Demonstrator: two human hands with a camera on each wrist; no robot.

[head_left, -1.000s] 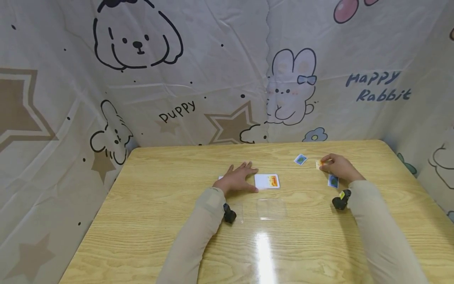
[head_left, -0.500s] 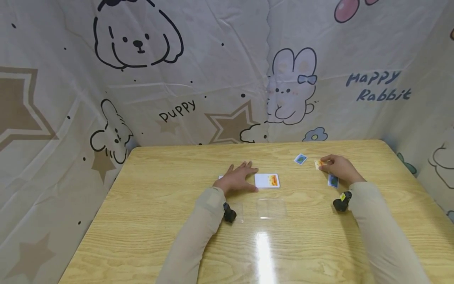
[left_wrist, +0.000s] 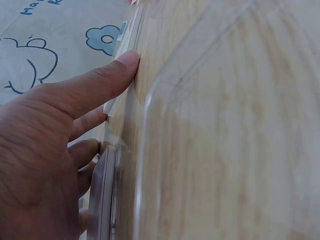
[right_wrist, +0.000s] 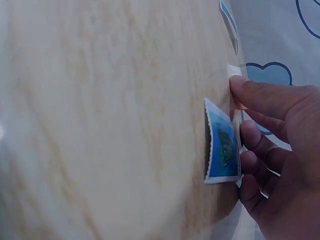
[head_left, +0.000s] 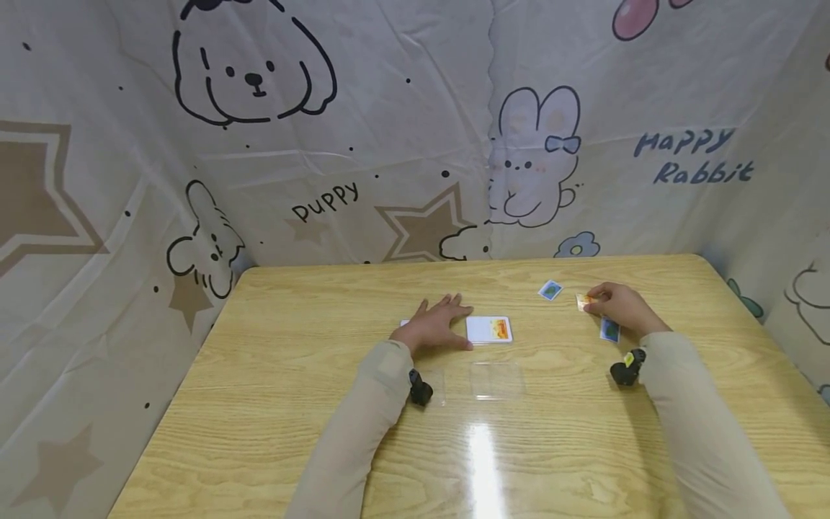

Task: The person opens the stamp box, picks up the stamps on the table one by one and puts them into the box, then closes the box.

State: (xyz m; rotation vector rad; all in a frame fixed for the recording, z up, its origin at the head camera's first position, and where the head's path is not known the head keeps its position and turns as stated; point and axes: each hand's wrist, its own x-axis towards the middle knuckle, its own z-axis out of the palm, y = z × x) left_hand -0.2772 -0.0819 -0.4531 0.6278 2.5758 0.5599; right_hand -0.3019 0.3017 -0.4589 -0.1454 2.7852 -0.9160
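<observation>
My right hand (head_left: pixel 620 304) pinches a small orange-printed stamp (head_left: pixel 583 302) between thumb and forefinger, low over the back right of the table. Just below that hand lies a blue stamp (head_left: pixel 609 330) with a green shape and perforated edges, slightly curled in the right wrist view. My left hand (head_left: pixel 433 326) is spread on the table, its thumb and fingertips at the left end of a white card-like piece (head_left: pixel 478 330). An orange picture (head_left: pixel 499 330) covers that piece's right end. Another flat clear-edged case (left_wrist: pixel 104 200) shows under my left hand, mostly hidden by it.
A second blue stamp (head_left: pixel 550 290) lies turned askew near the table's back edge. In front of the white piece sits a clear plastic cover (head_left: pixel 496 382), with another transparent cover (head_left: pixel 438 389) partly behind the left wrist camera. Patterned cloth (head_left: pixel 402 144) hangs behind the table.
</observation>
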